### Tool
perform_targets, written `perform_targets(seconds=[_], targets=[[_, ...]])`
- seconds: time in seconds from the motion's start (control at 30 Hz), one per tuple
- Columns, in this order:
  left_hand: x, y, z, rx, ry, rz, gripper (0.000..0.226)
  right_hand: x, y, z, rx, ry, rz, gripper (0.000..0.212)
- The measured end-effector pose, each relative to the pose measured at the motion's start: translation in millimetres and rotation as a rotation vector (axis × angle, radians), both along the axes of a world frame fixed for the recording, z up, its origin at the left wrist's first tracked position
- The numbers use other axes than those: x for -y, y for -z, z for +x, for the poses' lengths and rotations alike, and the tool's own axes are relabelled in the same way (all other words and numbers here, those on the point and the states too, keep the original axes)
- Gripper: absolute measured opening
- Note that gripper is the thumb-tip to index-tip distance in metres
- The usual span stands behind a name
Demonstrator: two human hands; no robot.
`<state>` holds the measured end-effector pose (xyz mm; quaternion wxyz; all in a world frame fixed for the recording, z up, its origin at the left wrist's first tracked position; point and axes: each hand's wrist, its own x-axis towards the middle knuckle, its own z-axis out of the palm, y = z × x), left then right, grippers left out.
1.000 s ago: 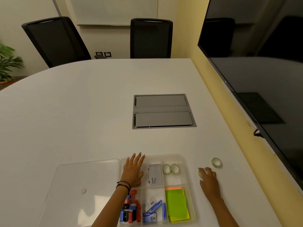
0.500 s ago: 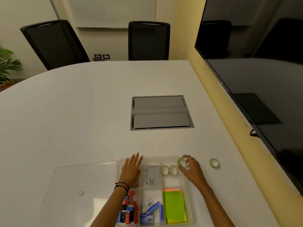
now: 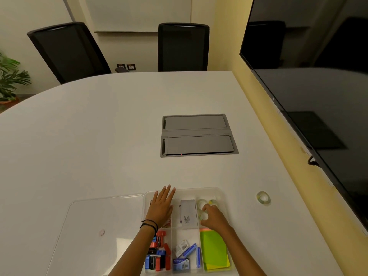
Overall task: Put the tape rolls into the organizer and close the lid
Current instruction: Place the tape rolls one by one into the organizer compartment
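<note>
The clear organizer (image 3: 201, 189) sits at the table's near edge. Its clear lid (image 3: 99, 222) lies flat on the table just left of it. My left hand (image 3: 161, 208) rests flat, fingers spread, on the organizer's far left compartment. My right hand (image 3: 215, 217) is over the far right compartment, fingers closed on a tape roll (image 3: 203, 216) low inside it. Two more tape rolls (image 3: 202, 202) (image 3: 213, 202) lie in that same compartment, partly hidden by my fingers. One tape roll (image 3: 263, 198) lies alone on the table, right of the organizer.
The organizer also holds a grey box (image 3: 188, 214), green and yellow sticky notes (image 3: 214, 250), staple boxes (image 3: 182, 253) and red, blue and black clips (image 3: 158, 255). A grey cable hatch (image 3: 198, 135) is set in the table. Two black chairs stand beyond; a large dark screen (image 3: 318, 92) hangs at right.
My right hand picked a tape roll off the table at right and carried it left and down into the far right compartment. The left hand has stayed put.
</note>
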<state>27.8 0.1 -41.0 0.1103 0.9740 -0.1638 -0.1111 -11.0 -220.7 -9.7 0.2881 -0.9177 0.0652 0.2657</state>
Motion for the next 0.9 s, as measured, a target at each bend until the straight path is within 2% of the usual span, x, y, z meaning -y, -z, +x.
perform_targets(seconds=[0.43,0.63,0.7,0.77,0.9], targets=[[-1,1,1,-0.002,-0.003,0.002,0.058,14,-9,2,-0.042,-0.053,0.025,0.045],[-2,3,1,0.0,-0.002,0.006,0.058,51,-39,19,0.02,0.091,0.325,0.029],[-2,4,1,0.0,-0.001,0.004,0.059,70,-45,24,0.061,0.139,0.358,0.025],[-2,4,1,-0.004,-0.001,0.0,0.059,89,-44,28,0.132,0.215,0.318,0.023],[-3,3,2,-0.013,0.004,-0.005,0.059,128,-30,34,0.265,0.376,0.125,0.034]])
